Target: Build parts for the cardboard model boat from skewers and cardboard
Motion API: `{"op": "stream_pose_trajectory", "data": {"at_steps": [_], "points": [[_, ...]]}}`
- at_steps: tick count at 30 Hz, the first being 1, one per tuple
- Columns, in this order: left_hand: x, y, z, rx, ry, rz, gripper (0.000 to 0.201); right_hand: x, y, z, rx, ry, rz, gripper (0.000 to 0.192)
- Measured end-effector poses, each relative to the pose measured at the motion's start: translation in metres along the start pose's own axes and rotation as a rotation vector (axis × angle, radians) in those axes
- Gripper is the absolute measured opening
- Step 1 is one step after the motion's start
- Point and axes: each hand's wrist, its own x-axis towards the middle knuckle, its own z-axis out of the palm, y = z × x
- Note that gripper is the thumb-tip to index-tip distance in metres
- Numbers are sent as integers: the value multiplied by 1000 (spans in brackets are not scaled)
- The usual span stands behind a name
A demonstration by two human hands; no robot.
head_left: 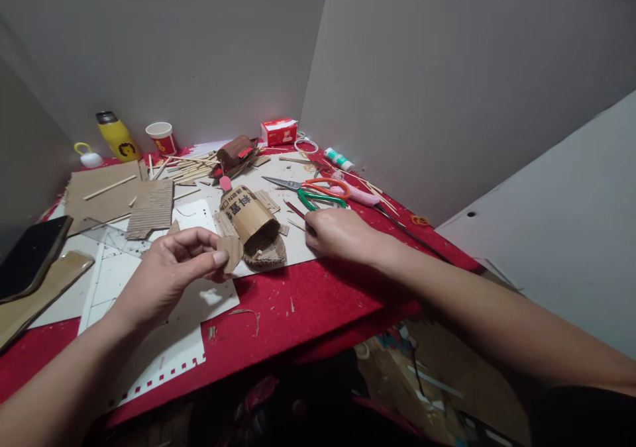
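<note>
Left hand (171,268) raised over the counter (308,301), fingers (216,256) pinching a small cardboard piece (231,251) — just left of the rolled cardboard model (252,225), nearly touching it, long axis running away and leftward. Right hand (338,234) down beside the scissors (308,192), fingers curled onto a thin stick (294,208) — grip unclear. Paper cup (161,137) at back, contents hidden.

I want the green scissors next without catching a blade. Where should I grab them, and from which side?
Take the green scissors by their loop handles, coming from the right, where the right hand already rests just below them. The blades point left, away from that hand, and they lie flat on the white sheet.
</note>
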Motion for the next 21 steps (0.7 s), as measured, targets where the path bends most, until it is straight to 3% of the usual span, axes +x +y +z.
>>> {"op": "stream_pose_trajectory", "data": {"at_steps": [10,14,17,21], "points": [[-4,-3,1,-24,-43,27,12,-29,22,-28,342,152,51,17],[-7,-3,1,31,-50,-7,12,-50,29,-43,666,198,82,24],[-10,-2,3,153,-89,-20,15,-66,20,-51,895,78,-28,19],[-14,-2,5,301,-167,-5,20,-70,6,-42,776,9,-258,14]]}}
